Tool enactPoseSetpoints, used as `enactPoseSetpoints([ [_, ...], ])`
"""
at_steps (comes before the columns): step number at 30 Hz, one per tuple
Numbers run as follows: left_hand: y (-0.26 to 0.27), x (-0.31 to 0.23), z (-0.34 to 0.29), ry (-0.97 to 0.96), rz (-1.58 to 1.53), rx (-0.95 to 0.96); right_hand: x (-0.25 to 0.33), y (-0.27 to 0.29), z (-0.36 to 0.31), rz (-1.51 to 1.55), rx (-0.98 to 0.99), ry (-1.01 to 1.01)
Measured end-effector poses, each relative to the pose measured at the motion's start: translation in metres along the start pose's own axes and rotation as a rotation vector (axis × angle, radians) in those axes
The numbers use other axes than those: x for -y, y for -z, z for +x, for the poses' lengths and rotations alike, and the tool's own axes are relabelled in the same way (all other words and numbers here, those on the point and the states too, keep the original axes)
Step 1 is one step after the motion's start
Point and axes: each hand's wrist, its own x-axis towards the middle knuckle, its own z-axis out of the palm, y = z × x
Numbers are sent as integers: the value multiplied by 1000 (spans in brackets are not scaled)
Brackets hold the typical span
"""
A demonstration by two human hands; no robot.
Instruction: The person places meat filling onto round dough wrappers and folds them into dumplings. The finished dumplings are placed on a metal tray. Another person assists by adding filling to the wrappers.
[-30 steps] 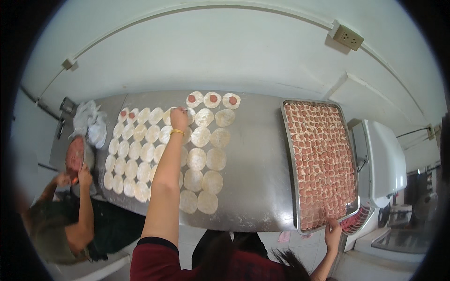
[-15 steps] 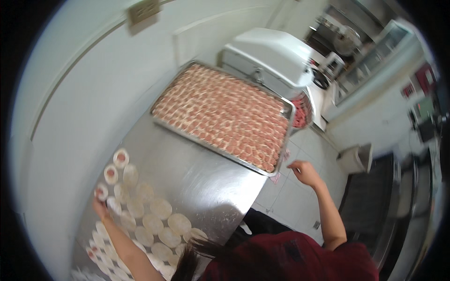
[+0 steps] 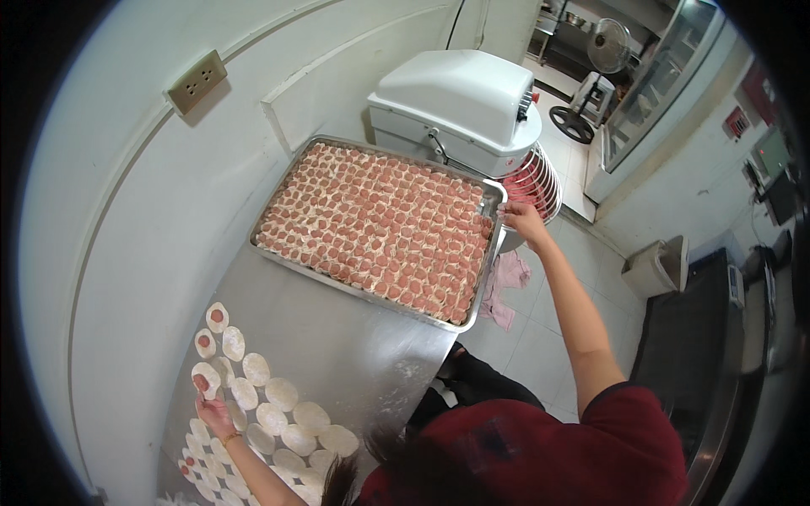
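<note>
At the left of the steel table, my left hand pinches the near edge of a round dough wrapper with a lump of reddish filling on it. More pale wrappers lie around it, a few with filling, most bare. My right hand reaches to the right rim of a large metal tray, its fingertips pressed together. What they hold, if anything, I cannot make out. Tight rows of dough pieces topped with reddish filling cover the tray.
A white mixer stands behind the tray; red meat shows in its wire-guarded bowl. Pink cloth lies on the tiled floor below the table's right edge. Further off are a bin, a fan and a wall with a socket.
My right hand has moved forward from beside the tray's near right corner to its far right rim. My left hand stays by the filled wrapper. The whole view has shifted.
</note>
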Motion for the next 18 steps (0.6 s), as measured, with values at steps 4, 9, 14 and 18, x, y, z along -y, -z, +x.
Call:
enactPoseSetpoints([
  [4, -70, 22, -105, 198, -133, 131, -26, -8, 72, 246, -28, -243],
  [9, -162, 83, -233, 252, -251, -60, -46, -20, 111, 198, 106, -369],
  [14, -210, 133, -311, 224, -273, -56, -44, -34, 110, 271, 179, -513],
  [18, -241, 155, -339, 270, -316, -21, -39, -39, 106, 288, 210, -473],
])
